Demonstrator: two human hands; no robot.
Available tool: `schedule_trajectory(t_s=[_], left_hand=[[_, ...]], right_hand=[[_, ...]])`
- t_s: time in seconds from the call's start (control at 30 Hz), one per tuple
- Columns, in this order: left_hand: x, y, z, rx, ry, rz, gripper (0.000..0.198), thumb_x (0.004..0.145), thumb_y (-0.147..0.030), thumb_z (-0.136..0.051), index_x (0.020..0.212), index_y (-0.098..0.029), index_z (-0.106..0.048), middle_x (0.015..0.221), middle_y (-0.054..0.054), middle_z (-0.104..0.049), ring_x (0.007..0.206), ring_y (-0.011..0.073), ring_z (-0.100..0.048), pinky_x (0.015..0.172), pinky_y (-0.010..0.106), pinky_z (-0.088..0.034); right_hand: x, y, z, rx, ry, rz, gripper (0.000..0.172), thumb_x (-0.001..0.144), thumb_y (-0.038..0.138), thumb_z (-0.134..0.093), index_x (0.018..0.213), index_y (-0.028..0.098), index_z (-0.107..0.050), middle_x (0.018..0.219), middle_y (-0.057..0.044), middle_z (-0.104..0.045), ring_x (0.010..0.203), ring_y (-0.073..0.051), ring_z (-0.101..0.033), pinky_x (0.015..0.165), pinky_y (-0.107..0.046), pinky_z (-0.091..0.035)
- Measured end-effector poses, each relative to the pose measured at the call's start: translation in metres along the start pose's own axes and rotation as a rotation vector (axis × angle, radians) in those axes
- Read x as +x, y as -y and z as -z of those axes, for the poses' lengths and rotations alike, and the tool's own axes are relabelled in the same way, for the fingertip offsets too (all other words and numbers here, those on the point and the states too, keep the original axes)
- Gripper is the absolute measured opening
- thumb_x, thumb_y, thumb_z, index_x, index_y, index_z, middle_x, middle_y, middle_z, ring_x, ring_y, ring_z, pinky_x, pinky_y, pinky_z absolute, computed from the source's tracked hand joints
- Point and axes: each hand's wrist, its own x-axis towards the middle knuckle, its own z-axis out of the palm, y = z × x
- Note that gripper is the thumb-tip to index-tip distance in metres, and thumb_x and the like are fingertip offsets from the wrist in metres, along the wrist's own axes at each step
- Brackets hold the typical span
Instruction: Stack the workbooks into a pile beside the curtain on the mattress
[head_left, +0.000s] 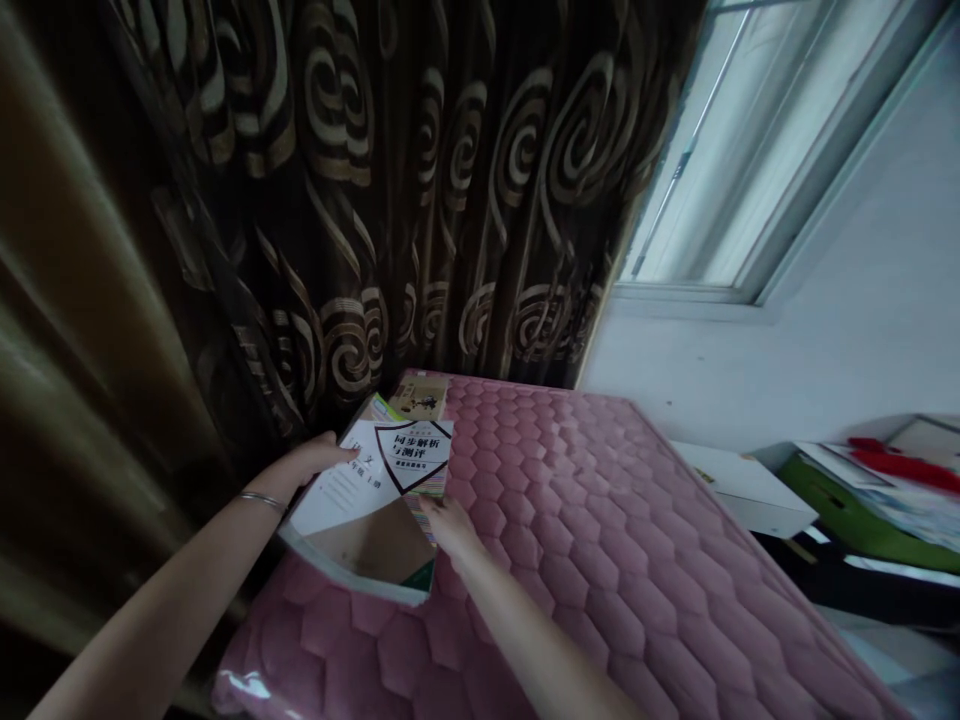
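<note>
Pink quilted mattress by curtain. Left hand, right hand grip workbook stack edges; thin, floppy, light — support underneath.

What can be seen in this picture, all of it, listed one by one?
Booklet: one, white, black and tan, on the mattress corner.
Books: a few under it, exact count unclear.
Mattress: one, pink quilted, centre.
Curtain: one, dark brown with swirls, behind.
Window: one, upper right.
White box: one, right of the mattress.
Green box: one, far right.
Bangle: one, silver, left wrist.
Left hand: on the booklet's left edge.
Right hand: at its right edge.
</note>
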Motion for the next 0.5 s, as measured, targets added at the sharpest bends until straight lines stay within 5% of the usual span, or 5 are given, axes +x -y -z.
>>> schedule_trajectory(t_s=[0.13, 0.23, 0.37, 0.5], left_hand=[[-0.033, -0.019, -0.017, -0.155, -0.018, -0.147, 0.021, 0.074, -0.027, -0.066, 0.087, -0.018, -0.053, 0.073, 0.001, -0.07, 0.075, 0.0206, -0.069, 0.059, 0.027, -0.052], [-0.064, -0.03, -0.045, -0.272, -0.061, -0.413, 0.026, 0.08, -0.034, -0.06, 0.098, -0.019, -0.051, 0.086, 0.003, -0.068, 0.084, 0.0198, -0.066, 0.069, 0.029, -0.053], [-0.094, -0.046, -0.098, -0.418, -0.102, -0.674, 0.032, 0.083, -0.047, -0.054, 0.1, -0.021, -0.049, 0.095, 0.005, -0.063, 0.092, 0.0198, -0.061, 0.084, 0.032, -0.049], [-0.099, -0.056, -0.155, -0.533, -0.088, -0.687, 0.036, 0.082, -0.05, -0.054, 0.104, -0.022, -0.048, 0.103, 0.006, -0.061, 0.103, 0.0217, -0.058, 0.092, 0.034, -0.045]], right_hand=[[-0.013, -0.013, 0.024, 0.174, -0.037, -0.03, 0.041, 0.088, 0.043, -0.045, 0.103, 0.015, -0.07, 0.109, -0.011, -0.074, 0.104, -0.022, -0.068, 0.086, -0.031, -0.053], [-0.022, -0.019, 0.07, 0.325, -0.161, 0.036, 0.057, 0.086, 0.059, -0.045, 0.115, 0.014, -0.065, 0.118, -0.014, -0.07, 0.111, -0.025, -0.066, 0.093, -0.035, -0.051], [-0.028, -0.025, 0.154, 0.119, -0.534, 0.272, 0.055, 0.081, 0.061, -0.05, 0.108, 0.016, -0.065, 0.113, -0.015, -0.071, 0.111, -0.029, -0.065, 0.096, -0.039, -0.05], [-0.04, -0.051, 0.211, -0.066, -0.71, 0.416, 0.043, 0.077, 0.058, -0.053, 0.09, 0.019, -0.066, 0.093, -0.014, -0.075, 0.095, -0.03, -0.069, 0.088, -0.04, -0.054]])
